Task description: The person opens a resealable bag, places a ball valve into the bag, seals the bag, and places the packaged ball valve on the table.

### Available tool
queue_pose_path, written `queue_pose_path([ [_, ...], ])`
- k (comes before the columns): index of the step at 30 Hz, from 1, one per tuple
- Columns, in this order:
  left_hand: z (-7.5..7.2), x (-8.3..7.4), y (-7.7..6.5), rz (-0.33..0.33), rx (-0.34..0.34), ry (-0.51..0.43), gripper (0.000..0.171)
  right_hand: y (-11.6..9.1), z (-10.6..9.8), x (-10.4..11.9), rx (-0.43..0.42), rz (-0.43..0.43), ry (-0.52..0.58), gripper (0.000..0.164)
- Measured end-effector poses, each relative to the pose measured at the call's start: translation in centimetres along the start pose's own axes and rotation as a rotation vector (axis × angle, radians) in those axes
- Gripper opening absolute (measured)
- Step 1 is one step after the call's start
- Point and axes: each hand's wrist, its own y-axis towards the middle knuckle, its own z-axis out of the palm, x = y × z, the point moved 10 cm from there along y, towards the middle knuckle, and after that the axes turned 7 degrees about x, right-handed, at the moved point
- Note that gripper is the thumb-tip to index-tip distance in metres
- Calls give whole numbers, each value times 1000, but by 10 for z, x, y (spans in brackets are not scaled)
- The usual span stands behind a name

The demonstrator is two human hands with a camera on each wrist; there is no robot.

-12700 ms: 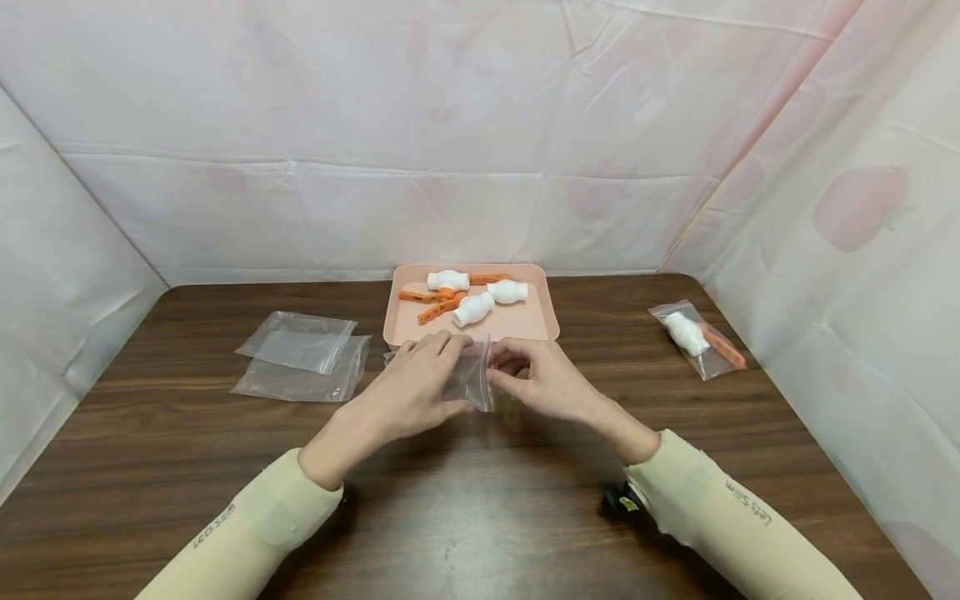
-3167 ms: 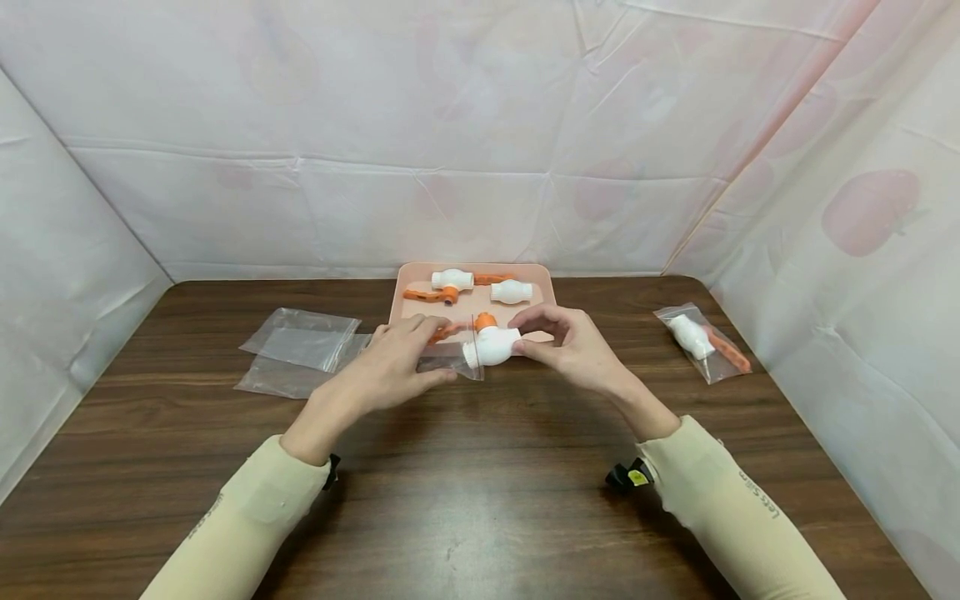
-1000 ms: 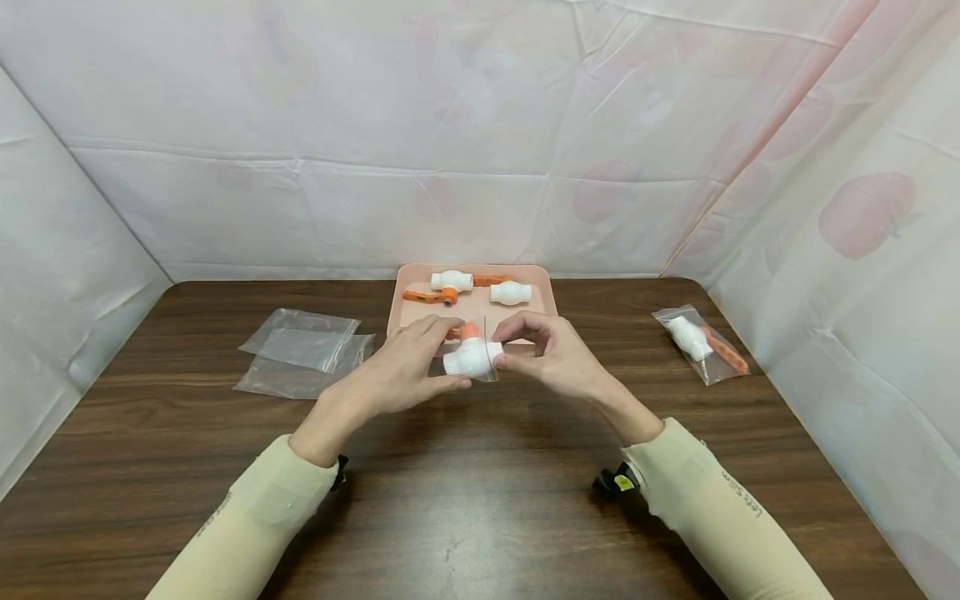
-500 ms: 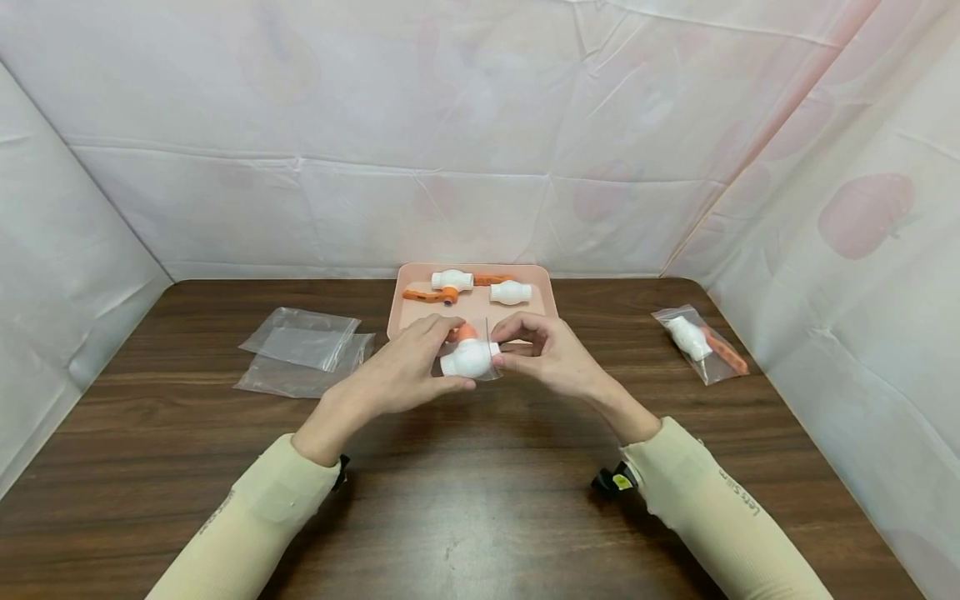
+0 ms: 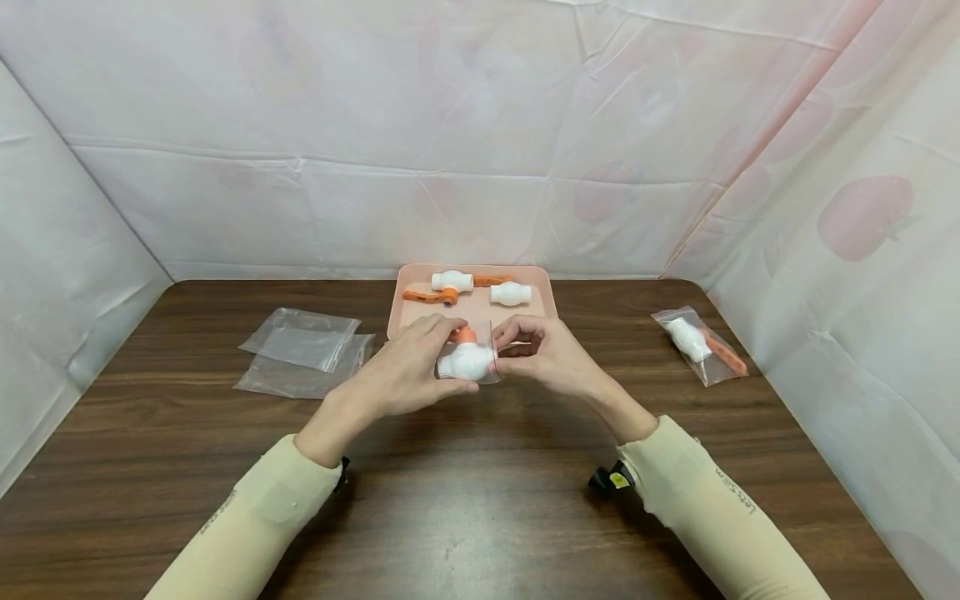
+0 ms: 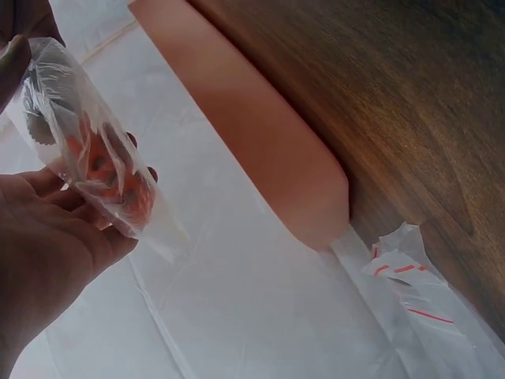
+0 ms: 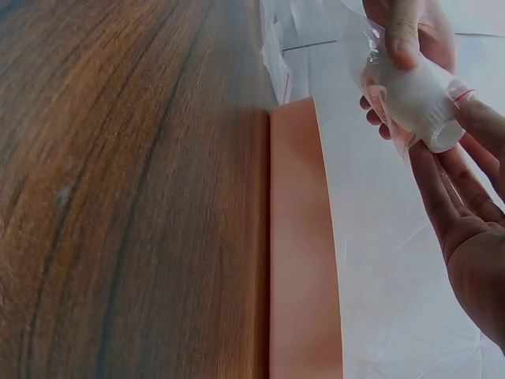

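Note:
In front of the tray I hold a clear zip bag [image 5: 492,377] with a white ball valve [image 5: 467,362] inside it. The valve's orange handle shows through the plastic, lying towards my left palm. My left hand [image 5: 397,367] grips the bag and valve from the left, thumb on the near side. At the bag's mouth, my right hand [image 5: 547,357] pinches the edge with its thumb and fingertips. In the right wrist view the valve's white end [image 7: 447,136] sits right at the red-lined opening, between my right fingers.
Behind my hands stands a pink tray [image 5: 536,312] with white-and-orange ball valves [image 5: 452,281] in it. Two flat zip bags [image 5: 300,342] lie overlapping on the left of the wooden table [image 5: 465,517]. A bagged valve [image 5: 688,340] lies at the right. Cloth walls enclose the back and sides.
Earlier my hands worked at the bag's mouth while three valves lay in the tray. One valve then came out and slid leftward into the bag; my right fingers have shifted onto the mouth's edge.

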Motion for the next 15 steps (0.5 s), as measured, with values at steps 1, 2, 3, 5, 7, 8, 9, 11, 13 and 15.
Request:
queue_pose_path([
  [1, 0, -1, 0, 3, -1, 1, 69, 0, 0, 0, -1, 3, 0, 17],
  [2, -1, -1, 0, 6, -3, 5, 70, 0, 0, -1, 1, 6, 4, 17],
  [3, -1, -2, 0, 8, -2, 10, 71, 0, 1, -1, 4, 8, 9, 17],
  [5, -1, -2, 0, 9, 1, 21, 74, 0, 2, -1, 9, 11, 17, 16],
  [7, -1, -3, 0, 11, 4, 34, 76, -1, 3, -2, 12, 13, 27, 16],
  [8, -1, -4, -1, 12, 4, 43, 77, -1, 3, -2, 15, 14, 32, 16],
  [9, -1, -5, -1, 16, 4, 48, 76, -1, 4, -2, 16, 16, 32, 16],
  [11, -2, -7, -1, 31, -1, 57, 72, -1, 4, -3, 17, 17, 22, 15],
  [13, -2, -9, -1, 45, -8, 67, 67, -1, 5, -4, 22, 17, -1, 12],
  [15, -3, -10, -2, 50, -13, 74, 64, -1, 5, -3, 32, 13, -18, 7],
])
